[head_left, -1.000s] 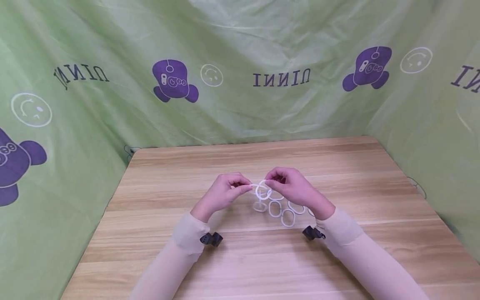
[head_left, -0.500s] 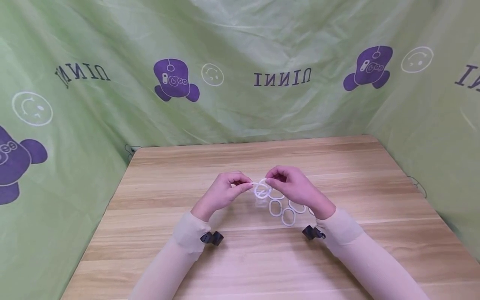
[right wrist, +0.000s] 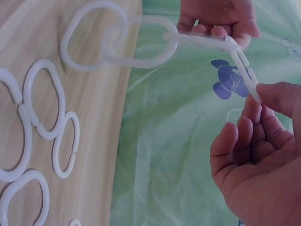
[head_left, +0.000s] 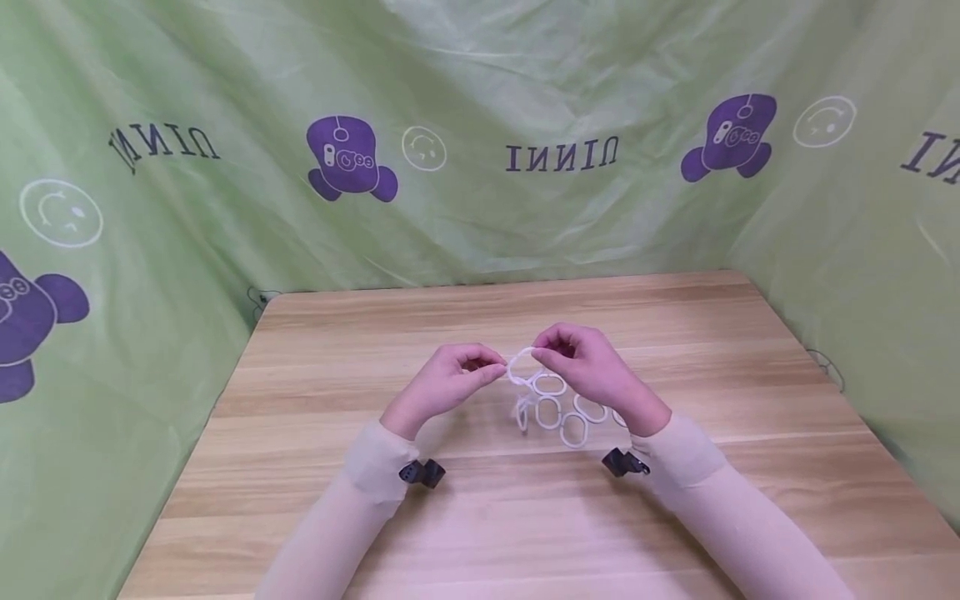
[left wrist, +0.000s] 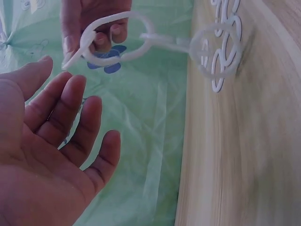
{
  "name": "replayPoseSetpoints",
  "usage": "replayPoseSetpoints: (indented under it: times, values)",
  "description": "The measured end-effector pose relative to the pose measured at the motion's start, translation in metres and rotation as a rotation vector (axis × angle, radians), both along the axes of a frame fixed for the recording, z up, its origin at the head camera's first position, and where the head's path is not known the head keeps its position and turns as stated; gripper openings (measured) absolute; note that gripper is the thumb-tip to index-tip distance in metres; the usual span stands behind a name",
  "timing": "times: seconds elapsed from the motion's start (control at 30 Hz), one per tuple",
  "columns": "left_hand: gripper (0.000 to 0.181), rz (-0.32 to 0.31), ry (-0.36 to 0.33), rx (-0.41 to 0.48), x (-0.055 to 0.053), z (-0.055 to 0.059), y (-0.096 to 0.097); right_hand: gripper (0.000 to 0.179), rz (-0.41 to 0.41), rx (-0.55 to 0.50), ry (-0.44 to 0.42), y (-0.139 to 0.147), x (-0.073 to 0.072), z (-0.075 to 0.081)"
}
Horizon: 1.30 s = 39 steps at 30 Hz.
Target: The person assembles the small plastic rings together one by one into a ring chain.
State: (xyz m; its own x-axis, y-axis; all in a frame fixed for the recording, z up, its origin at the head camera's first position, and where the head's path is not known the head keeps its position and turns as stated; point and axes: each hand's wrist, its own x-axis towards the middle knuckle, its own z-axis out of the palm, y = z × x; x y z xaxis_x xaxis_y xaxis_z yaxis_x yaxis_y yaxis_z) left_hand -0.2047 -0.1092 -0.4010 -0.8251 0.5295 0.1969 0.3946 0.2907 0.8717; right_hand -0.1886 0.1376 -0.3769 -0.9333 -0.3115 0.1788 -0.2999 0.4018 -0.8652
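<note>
My right hand (head_left: 588,367) pinches a white plastic chain link (right wrist: 243,70) between thumb and fingertips, above the table. Joined to it, more white links hang down as a short chain (right wrist: 146,65), blurred in the head view. Beside the held link is my left hand (head_left: 453,382), its thumb and fingertips apart in the left wrist view (left wrist: 61,141) with nothing gripped between them. Several loose white oval links (head_left: 574,446) lie on the table just below and right of the hands, each with a small gap where visible. My right forearm partly hides the rightmost one.
The wood-grain table (head_left: 315,517) runs back to a green curtain (head_left: 480,233) with purple figures, which also hangs on both sides. A dark wrist camera (head_left: 422,473) sits at the left cuff, another wrist camera (head_left: 626,462) at the right.
The link between the hands has come away from the left fingertips and now hangs from my right hand. My right hand has risen slightly, and the hanging chain has swung.
</note>
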Motion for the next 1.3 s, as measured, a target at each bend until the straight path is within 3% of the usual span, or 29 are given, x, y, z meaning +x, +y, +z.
replayPoseSetpoints:
  times: [0.3, 0.57, 1.0, 1.3]
  values:
    - [0.013, 0.015, 0.019, 0.037, 0.0, -0.001, 0.005, 0.011, -0.022, -0.079, 0.039, -0.003, 0.003, 0.005]
    - [0.015, 0.057, -0.006, 0.057, 0.0, -0.001, 0.008, 0.015, -0.04, -0.127, 0.005, -0.005, 0.007, 0.002]
    - [0.015, 0.093, -0.02, 0.064, 0.003, -0.003, 0.008, 0.01, -0.004, -0.071, -0.011, 0.004, 0.011, -0.008]
    - [0.015, 0.115, -0.006, 0.056, 0.005, -0.005, 0.001, 0.01, -0.056, -0.022, -0.018, 0.044, 0.01, -0.03]
